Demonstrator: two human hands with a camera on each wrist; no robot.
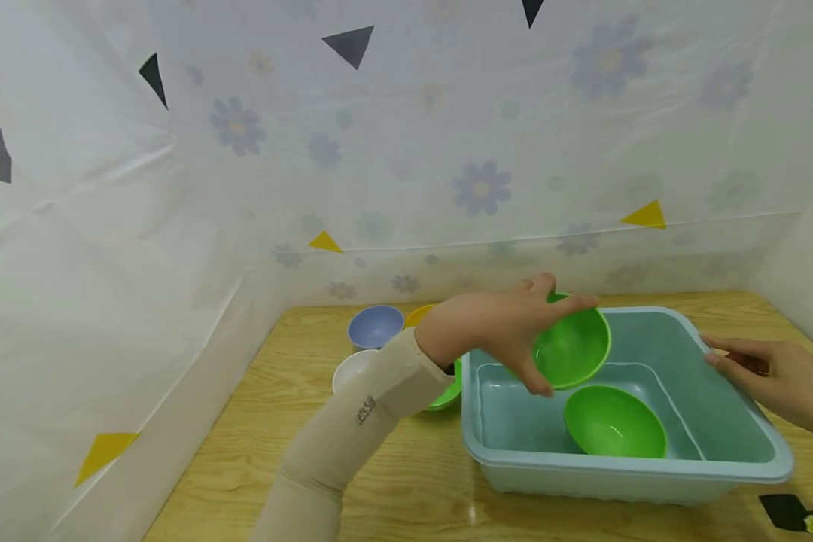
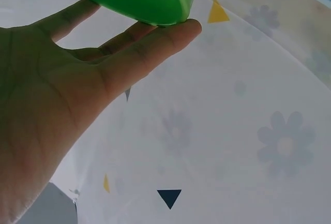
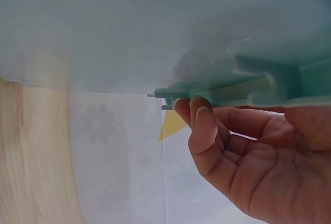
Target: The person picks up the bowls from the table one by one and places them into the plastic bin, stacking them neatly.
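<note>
My sleeved left forearm (image 1: 352, 421) reaches in over the wooden table (image 1: 244, 421), carrying a green bowl above a pale blue tub.

My left hand (image 1: 497, 327) pinches the green bowl (image 1: 572, 348) by its rim, thumb below and fingers over the top, holding it tilted above the tub's (image 1: 718, 444) left half. A second green bowl (image 1: 615, 421) lies tilted inside the tub, just below the first. My right hand (image 1: 775, 376) grips the tub's right rim, fingers curled under the lip. Behind my left arm, outside the tub, stand a blue bowl (image 1: 376, 326), a white bowl (image 1: 352, 369), part of a yellow one (image 1: 416, 314) and another green one (image 1: 450, 391).
</note>
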